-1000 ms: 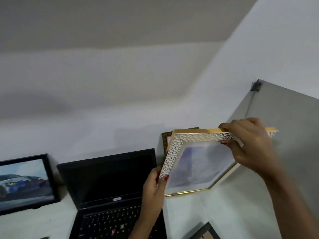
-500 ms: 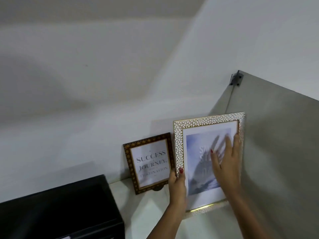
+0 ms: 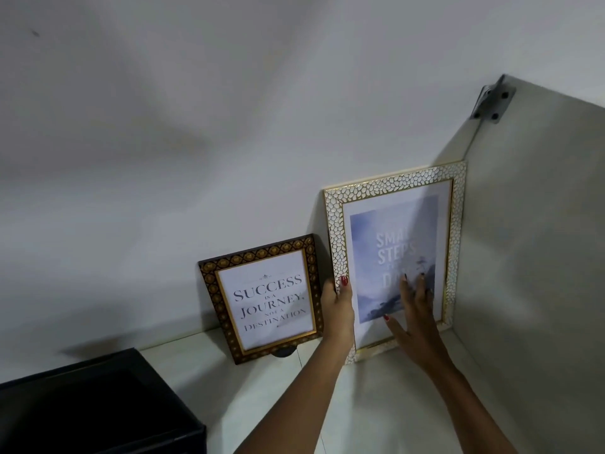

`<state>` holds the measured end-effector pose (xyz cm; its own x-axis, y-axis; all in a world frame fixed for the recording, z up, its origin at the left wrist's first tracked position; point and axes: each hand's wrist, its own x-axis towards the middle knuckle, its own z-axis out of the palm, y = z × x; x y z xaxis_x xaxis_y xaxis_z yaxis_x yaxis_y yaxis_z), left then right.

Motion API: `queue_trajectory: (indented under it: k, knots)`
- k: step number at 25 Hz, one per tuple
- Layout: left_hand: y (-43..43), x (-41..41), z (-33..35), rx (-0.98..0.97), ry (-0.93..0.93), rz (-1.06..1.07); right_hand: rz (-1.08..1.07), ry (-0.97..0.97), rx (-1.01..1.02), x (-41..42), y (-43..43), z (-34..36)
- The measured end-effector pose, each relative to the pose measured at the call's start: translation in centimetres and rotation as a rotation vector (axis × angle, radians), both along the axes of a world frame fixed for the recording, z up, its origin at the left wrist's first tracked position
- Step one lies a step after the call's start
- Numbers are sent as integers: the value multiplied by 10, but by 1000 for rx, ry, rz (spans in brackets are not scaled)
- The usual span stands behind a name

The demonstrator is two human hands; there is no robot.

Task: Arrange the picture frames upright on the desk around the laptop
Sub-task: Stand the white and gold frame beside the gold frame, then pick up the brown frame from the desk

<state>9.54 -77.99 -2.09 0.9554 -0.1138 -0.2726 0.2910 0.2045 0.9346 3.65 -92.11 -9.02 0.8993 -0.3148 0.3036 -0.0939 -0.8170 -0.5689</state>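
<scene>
A large white-and-gold pebbled frame [image 3: 393, 188] with a blue poster stands upright in the desk's back right corner, leaning on the wall. My left hand [image 3: 337, 306] grips its left edge, thumb on the front. My right hand [image 3: 414, 314] lies flat against its glass, fingers spread. To its left a smaller brown-and-gold frame [image 3: 209, 283] reading "Success is a journey" leans upright against the wall. The black laptop [image 3: 98, 407] shows only its lid at the bottom left.
The white desk [image 3: 262, 398] runs between the laptop and the frames. A grey side panel [image 3: 540, 257] closes off the right side, fixed to the wall by a metal bracket [image 3: 491, 101]. A white wall stands behind.
The big frame went from tilted in the air above the laptop to standing in the corner. My right hand left its top edge and now presses flat on the glass.
</scene>
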Motion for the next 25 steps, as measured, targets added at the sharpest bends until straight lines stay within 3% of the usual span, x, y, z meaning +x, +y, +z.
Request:
queue_trajectory:
  k: [3, 11, 15, 18, 22, 25]
  knots:
    - [2, 1, -2, 22, -9, -74, -11, 21, 12, -1, 0, 4]
    - [26, -19, 13, 247, -45, -193, 13, 163, 361, -88, 74, -3]
    - [71, -81, 17, 242, -83, -223, 40, 238, 411, -160, 123, -2]
    - [136, -159, -2, 323, -88, -140, 126, 427, 371, -212, 138, -10]
    - [220, -252, -30, 592, -166, 41, 131, 630, 323, -252, 145, -9]
    - [262, -283, -55, 923, -192, -107, 92, 683, 318, -266, 166, -8]
